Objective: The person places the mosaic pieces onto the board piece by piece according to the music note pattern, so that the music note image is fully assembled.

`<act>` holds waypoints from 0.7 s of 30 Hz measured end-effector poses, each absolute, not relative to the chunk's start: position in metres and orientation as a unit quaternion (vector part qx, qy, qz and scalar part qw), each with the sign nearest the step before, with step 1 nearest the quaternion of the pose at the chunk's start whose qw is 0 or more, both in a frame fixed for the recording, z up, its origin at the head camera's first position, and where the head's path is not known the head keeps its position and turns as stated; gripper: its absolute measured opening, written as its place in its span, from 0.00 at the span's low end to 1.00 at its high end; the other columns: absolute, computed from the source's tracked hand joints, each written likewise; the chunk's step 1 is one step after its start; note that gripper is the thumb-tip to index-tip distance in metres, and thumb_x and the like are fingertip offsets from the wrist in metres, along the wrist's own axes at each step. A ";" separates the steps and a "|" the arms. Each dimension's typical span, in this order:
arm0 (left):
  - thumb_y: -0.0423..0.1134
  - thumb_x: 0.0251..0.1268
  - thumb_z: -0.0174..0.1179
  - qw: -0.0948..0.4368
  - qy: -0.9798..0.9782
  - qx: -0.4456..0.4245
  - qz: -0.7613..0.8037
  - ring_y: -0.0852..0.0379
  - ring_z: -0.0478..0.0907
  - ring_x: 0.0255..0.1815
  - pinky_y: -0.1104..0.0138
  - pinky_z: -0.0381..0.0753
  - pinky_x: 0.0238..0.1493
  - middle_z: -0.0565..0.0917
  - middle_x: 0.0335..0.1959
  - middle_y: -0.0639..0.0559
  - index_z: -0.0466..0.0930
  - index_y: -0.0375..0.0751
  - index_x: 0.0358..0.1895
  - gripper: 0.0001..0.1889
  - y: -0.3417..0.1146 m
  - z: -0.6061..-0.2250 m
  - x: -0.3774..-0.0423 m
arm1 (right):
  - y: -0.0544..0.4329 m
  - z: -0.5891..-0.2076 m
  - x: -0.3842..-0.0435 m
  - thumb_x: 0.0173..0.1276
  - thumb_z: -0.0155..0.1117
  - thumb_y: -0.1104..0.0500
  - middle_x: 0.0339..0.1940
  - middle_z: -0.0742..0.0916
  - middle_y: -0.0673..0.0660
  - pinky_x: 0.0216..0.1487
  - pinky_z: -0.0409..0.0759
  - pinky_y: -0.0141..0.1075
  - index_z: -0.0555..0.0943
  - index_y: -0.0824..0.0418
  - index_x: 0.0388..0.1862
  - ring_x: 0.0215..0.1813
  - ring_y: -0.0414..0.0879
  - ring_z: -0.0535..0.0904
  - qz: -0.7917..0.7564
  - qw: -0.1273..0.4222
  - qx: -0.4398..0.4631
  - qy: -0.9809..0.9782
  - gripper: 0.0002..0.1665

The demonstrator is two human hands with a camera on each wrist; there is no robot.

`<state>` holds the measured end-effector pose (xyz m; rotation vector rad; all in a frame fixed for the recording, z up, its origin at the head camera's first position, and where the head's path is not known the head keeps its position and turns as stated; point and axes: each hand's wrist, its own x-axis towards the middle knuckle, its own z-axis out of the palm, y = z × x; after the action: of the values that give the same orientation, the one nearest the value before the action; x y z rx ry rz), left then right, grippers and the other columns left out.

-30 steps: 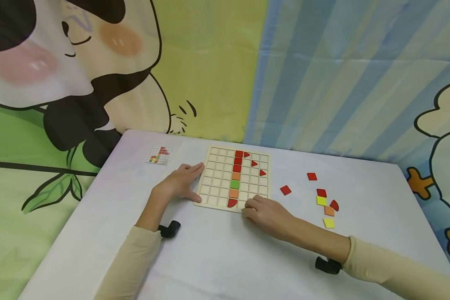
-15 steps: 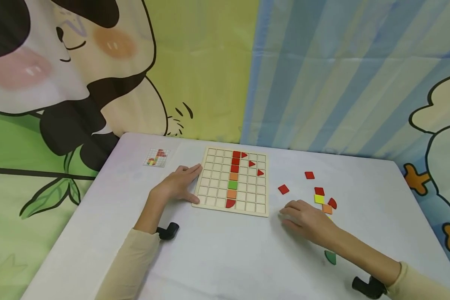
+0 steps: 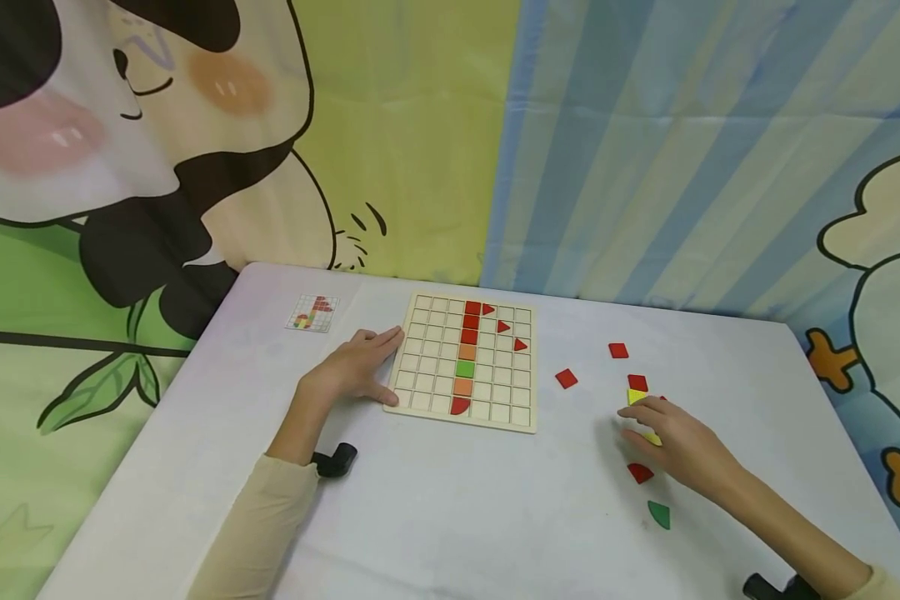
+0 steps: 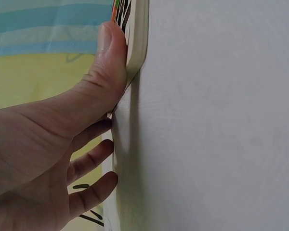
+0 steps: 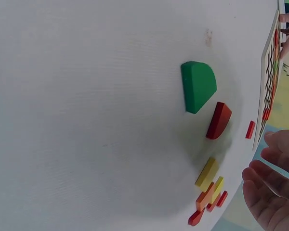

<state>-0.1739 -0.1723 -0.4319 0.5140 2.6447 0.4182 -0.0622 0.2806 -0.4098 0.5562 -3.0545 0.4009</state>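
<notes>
A wooden grid board [image 3: 427, 358] lies on the table, with one column of red, orange and green squares. A red quarter-circle tile [image 3: 460, 406] sits at the foot of that column. Three red triangles, one of them a red triangle [image 3: 521, 344], lie to its right. My left hand [image 3: 352, 365] rests at the board's left edge, its thumb [image 4: 108, 62] on the near corner. Above the loose tiles hovers my right hand [image 3: 678, 437], fingers loosely bent, with nothing visible in them. It partly covers a yellow square [image 3: 636, 395] and another yellow square [image 3: 653, 438].
A small pattern card [image 3: 312, 313] lies left of the board. Loose on the right are a red square [image 3: 566, 378], a red tile [image 3: 618, 351], a red quarter-circle [image 5: 219, 120] and a green quarter-circle [image 5: 198, 86]. A printed cloth backdrop [image 3: 412, 142] stands behind the table.
My right hand has left the board's lower right corner and moved right, over the loose tiles. The green and red quarter-circles have come into sight below it. My left hand has stayed put.
</notes>
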 end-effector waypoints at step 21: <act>0.58 0.43 0.73 0.211 0.949 0.180 0.153 0.45 0.51 0.77 0.46 0.64 0.70 0.49 0.81 0.56 0.45 0.50 0.79 0.60 -0.172 -0.431 -0.174 | 0.300 -0.425 -0.053 0.52 0.77 0.60 0.44 0.87 0.58 0.42 0.85 0.45 0.86 0.60 0.45 0.44 0.52 0.84 0.139 0.012 0.164 -0.977 0.20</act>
<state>-0.1739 -0.1716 -0.4308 0.5002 2.6360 0.4251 -0.0525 0.3001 -0.4245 0.5101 -3.0450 0.4319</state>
